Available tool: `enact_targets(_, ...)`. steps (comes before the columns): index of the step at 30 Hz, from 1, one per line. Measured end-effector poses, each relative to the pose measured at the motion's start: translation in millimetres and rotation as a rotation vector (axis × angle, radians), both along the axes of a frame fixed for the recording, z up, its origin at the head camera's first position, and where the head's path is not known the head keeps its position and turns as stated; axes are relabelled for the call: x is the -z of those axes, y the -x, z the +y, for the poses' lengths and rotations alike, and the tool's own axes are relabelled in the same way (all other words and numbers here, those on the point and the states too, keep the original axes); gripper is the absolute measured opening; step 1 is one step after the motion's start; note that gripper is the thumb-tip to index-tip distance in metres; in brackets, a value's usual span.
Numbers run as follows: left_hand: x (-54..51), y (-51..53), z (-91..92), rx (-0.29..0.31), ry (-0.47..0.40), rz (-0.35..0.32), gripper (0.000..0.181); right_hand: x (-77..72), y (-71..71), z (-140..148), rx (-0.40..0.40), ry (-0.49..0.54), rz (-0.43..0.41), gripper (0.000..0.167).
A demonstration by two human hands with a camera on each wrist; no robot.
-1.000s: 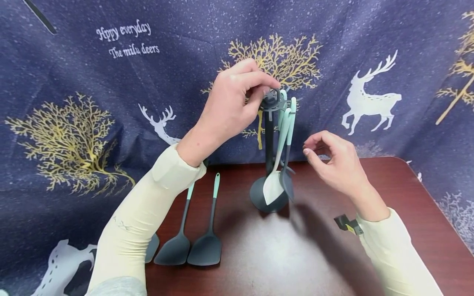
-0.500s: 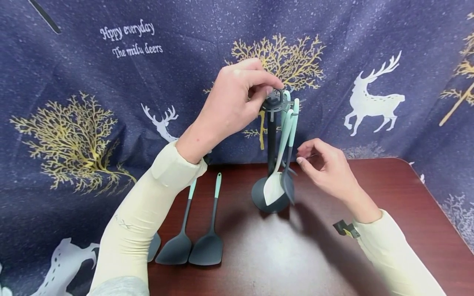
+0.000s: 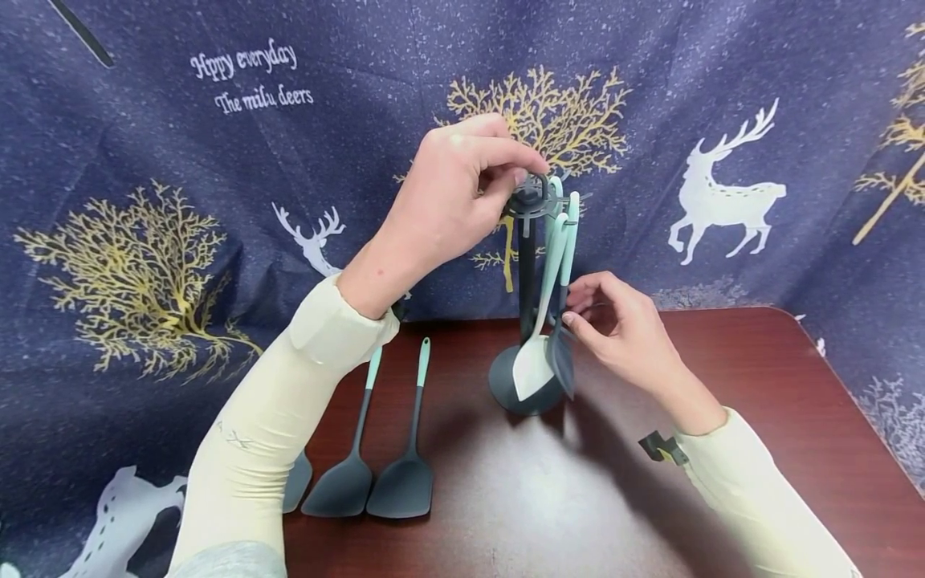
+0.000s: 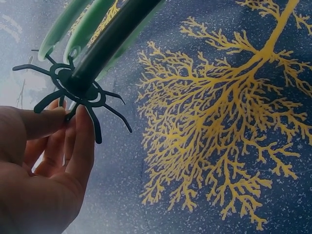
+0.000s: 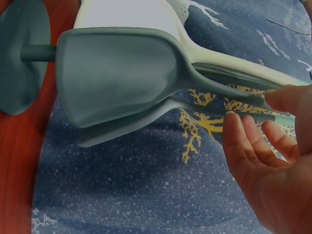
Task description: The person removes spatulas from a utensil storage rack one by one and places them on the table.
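My left hand (image 3: 451, 189) pinches the loop on top of a dark utensil stand (image 3: 527, 265) between thumb and fingertips. In the left wrist view, its hooked ring (image 4: 78, 85) spreads above that hand. From the hooks hang a white-headed utensil (image 3: 535, 368) and a dark spatula (image 3: 560, 357), both with mint handles. A second dark utensil (image 5: 122, 129) hangs close behind the spatula in the right wrist view. My right hand (image 3: 625, 325) is beside the dark spatula's shaft, thumb and fingers apart on either side of it. Whether they touch it, I cannot tell.
Two dark turners with mint handles, a left one (image 3: 340, 486) and a right one (image 3: 401, 486), lie on the brown table (image 3: 477, 530). Part of another dark utensil (image 3: 298, 482) shows by my left sleeve. A blue printed cloth (image 3: 361, 104) hangs behind.
My right hand has moved left, up to the hanging dark spatula's shaft. The left hand keeps its pinch on the stand's top loop, and the utensils hang as before.
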State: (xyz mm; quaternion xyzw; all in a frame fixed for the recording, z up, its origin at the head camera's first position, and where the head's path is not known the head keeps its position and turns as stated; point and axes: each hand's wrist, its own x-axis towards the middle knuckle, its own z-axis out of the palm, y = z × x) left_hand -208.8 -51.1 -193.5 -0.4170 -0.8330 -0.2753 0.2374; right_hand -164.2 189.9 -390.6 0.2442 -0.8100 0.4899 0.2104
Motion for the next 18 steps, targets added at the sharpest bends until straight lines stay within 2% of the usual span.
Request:
enact_targets(3, 0.9, 0.1, -0.4, -0.002, -0.002, 0.005, 0.028, 0.6, 0.7, -1.6, 0.001, -0.007, -0.003, 0.027)
enact_targets(9, 3.9, 2.0, -1.4, 0.025, -0.017, 0.058, 0.026, 0.8, -0.2, -4.7, 0.015, -0.018, -0.005, 0.024)
enact_targets(18, 3.7, 1.4, -1.7, 0.018, -0.010, 0.053, 0.026, 4.9, 2.8, -6.6, 0.021, -0.040, -0.001, 0.022)
